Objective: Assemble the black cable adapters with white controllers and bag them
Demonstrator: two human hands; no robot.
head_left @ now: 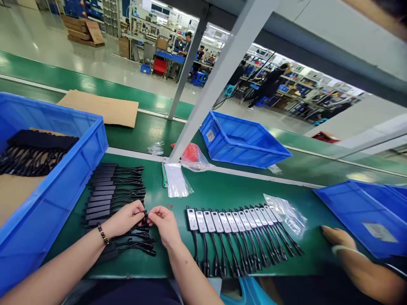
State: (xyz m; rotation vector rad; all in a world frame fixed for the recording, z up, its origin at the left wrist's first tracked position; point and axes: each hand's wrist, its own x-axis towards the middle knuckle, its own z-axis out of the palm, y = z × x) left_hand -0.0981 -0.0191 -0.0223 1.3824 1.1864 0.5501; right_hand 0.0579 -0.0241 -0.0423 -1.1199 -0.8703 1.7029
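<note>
The left hand (126,218) is pinching a black connector (146,214) in its fingers over crowded cables (129,178), the right hand (165,225) is pressing its fingers together beside it, and so small a hold is risking a slip.

Two bare forearms reach in over the worktop (152,267) from its near edge, the left one (68,264) slanting up from the lower left, the right one (190,271) rising from below and leaning left. The left hand (127,218) and right hand (163,223) meet fingertips close together, toward the worktop's left side, each with thumb and forefinger drawn into a pinch. The backs of both hands are visible, fingers curled. A dark beaded bracelet (103,234) circles the left wrist; the right wrist is bare.
</note>
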